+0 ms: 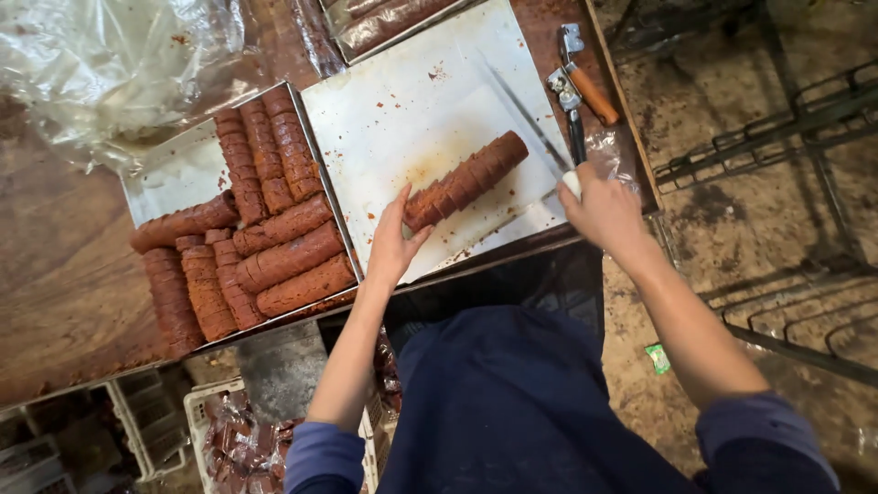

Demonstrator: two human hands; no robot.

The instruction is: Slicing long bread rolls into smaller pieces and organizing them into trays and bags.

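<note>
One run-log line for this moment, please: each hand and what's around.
left hand: touching end of sliced brown log | right hand: gripping knife | surface: white board | beside: tray of stacked logs

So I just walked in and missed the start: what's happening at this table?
A person stands at a metal board. Their left hand touches the near end of a reddish-brown sliced log lying on it, and their right hand grips the white handle of a long knife beside the log. More such logs fill a tray to the left.

Can opener, crumpled plastic sheet
</note>
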